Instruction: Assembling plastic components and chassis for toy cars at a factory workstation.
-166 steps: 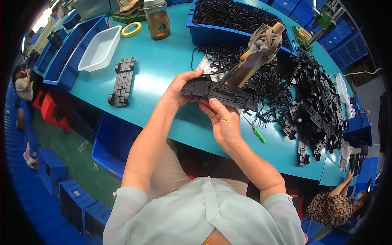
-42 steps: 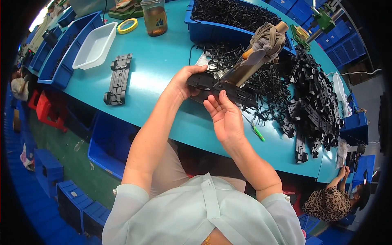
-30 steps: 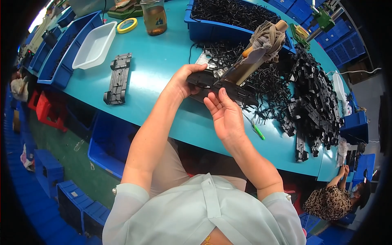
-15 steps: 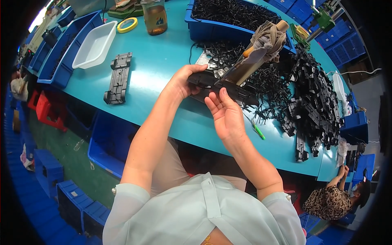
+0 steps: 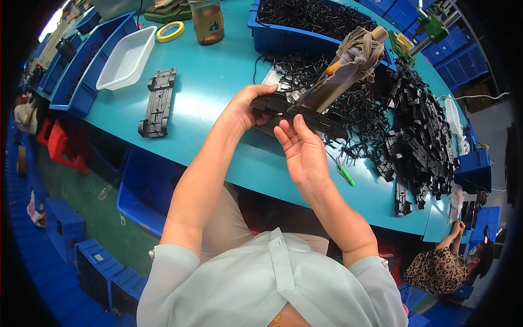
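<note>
My left hand (image 5: 243, 110) is closed round the left end of a long black plastic chassis part (image 5: 318, 122), its thumb lying along the top. The part is held over the near edge of the bench, beside a tan post (image 5: 321, 99) with cloth (image 5: 359, 52) wrapped round its top. My right hand (image 5: 305, 150) is palm up just below the middle of the part, fingers slightly curled and apart, with nothing seen in it. A similar chassis part (image 5: 158, 102) lies on the bench to the left. Small black plastic pieces (image 5: 362, 117) are strewn behind the post.
A heap of black chassis parts (image 5: 422, 141) covers the right side of the teal bench (image 5: 212, 71). A green-handled tool (image 5: 346, 175) lies near its front edge. Farther back are a blue bin (image 5: 278, 41), a jar (image 5: 208, 24), yellow tape (image 5: 170, 31) and a white tray (image 5: 126, 60).
My right hand has shifted very slightly along the chassis part, and the part's right end has moved a little to the right. My left hand keeps its hold.
</note>
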Demonstrator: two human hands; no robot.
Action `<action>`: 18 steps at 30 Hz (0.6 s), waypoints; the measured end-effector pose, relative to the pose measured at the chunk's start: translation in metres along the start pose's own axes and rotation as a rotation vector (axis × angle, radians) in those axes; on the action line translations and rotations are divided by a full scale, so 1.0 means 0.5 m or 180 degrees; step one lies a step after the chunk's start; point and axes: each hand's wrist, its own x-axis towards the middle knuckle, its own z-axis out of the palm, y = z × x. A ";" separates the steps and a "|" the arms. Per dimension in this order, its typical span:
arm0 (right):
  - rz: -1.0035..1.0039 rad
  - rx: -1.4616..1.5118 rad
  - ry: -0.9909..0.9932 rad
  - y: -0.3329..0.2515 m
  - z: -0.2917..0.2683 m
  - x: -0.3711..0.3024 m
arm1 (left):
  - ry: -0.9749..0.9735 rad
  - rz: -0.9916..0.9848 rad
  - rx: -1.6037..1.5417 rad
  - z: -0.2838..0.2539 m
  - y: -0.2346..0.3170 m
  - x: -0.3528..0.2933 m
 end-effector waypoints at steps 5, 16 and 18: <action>0.0003 0.0017 0.0036 -0.001 0.004 -0.001 | -0.0014 -0.0025 -0.0035 -0.003 -0.001 0.002; 0.0018 0.0018 0.0004 -0.001 0.003 -0.001 | -0.0121 -0.0037 -0.0046 -0.012 -0.005 0.015; 0.0031 0.0041 -0.0008 0.000 -0.001 0.001 | -0.0121 -0.0013 -0.0046 -0.010 -0.006 0.013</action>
